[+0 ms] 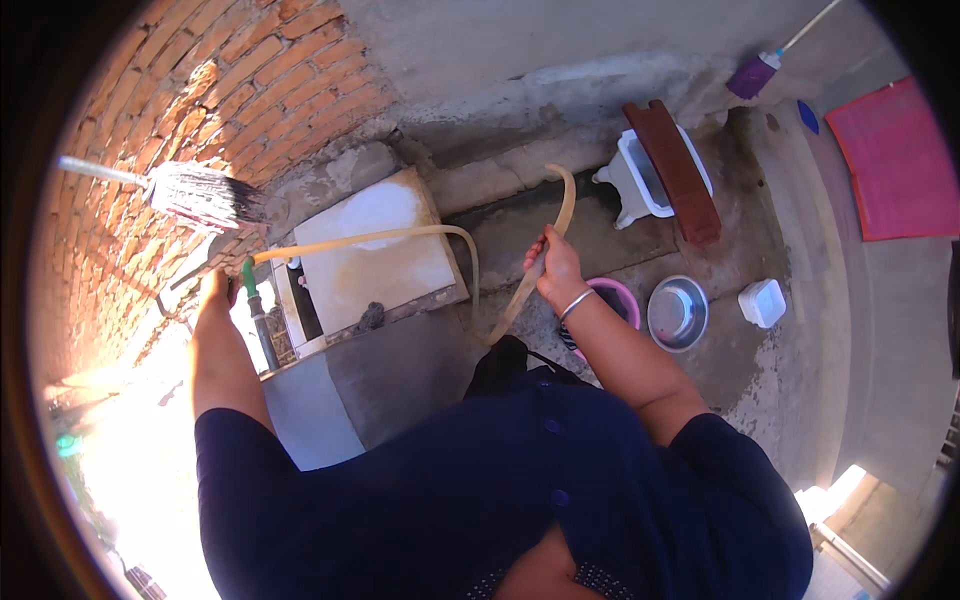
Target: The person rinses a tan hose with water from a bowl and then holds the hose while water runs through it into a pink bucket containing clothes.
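Hose (380, 235): running from the green fitting (249, 272), crossing above the slab (350, 290), looping down, then rising through the right hand (553, 268).
Joint: one end is sitting at the green fitting on the dark pipe (264, 335); that connection is looking made.
Free end: curving toward the grey wall (480, 40), apart from the basins; no stream is showing, so water is seemingly not running yet.
Right hand: grasping the hose near its free end.
Left hand (215, 290): reaching beside the green fitting; glare is obscuring its fingers, so I cannot tell its grip.
Basins: pink basin (632, 305) and metal basin (655, 300) are standing near the right forearm.
In the way: a brown board (672, 175) is lying across the white tub (625, 180), partly covering its opening.
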{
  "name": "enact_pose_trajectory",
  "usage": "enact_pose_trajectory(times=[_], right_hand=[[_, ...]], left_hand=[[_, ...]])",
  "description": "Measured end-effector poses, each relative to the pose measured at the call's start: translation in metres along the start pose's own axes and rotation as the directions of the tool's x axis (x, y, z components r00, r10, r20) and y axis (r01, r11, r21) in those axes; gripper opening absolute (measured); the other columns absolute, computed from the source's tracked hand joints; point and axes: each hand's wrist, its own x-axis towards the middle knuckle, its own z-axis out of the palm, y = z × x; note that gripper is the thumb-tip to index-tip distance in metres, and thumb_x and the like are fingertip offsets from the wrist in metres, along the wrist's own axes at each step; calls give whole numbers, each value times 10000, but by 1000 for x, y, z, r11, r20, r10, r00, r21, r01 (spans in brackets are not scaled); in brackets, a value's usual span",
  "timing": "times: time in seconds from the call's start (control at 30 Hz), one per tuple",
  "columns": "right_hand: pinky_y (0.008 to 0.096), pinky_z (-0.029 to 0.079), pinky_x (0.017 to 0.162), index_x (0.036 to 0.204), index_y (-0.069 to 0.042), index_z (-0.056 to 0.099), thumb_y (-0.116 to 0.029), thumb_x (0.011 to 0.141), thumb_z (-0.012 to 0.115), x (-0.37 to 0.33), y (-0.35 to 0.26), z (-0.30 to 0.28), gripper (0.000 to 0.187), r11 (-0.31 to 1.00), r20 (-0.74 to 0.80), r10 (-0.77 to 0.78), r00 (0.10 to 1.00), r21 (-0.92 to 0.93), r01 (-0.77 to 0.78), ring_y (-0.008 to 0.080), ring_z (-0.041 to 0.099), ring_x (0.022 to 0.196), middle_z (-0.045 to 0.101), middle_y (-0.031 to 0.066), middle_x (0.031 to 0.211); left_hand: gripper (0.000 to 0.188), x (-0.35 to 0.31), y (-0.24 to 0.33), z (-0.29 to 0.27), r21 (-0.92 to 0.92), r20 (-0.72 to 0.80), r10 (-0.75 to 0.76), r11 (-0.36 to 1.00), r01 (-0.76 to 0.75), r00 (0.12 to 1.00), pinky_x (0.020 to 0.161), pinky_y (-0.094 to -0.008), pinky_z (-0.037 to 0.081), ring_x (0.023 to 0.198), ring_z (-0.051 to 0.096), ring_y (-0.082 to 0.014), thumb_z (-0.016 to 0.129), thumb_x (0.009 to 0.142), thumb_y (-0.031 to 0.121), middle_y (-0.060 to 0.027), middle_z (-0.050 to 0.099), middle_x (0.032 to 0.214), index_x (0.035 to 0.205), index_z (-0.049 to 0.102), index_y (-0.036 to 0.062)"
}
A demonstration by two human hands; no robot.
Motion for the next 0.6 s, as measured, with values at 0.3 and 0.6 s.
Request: enact_pose_trajectory(times=[0.3,0.6], right_hand=[[287,368,416,731,-92,427,-271,888,470,-49,-61,-203,241,926,-309,-366,878,-31,376,153,449,491,421,24,584],[286,349,410,720,-108,405,-337,905,442,-136,-68,-369,296,845,-410,-352,841,247,474,149,408,466,396,20,564]], left_hand=[[378,-34,14,52,76,122,35,996,-44,992,385,-267,444,445,531,-180,376,896,376,-77,594,635,821,565,57],[319,-521,-184,413,-224,897,440,353,-908,-51,814,-304,445,910,596,-218,503,850,205,-135,633,960,1095,549,5]])
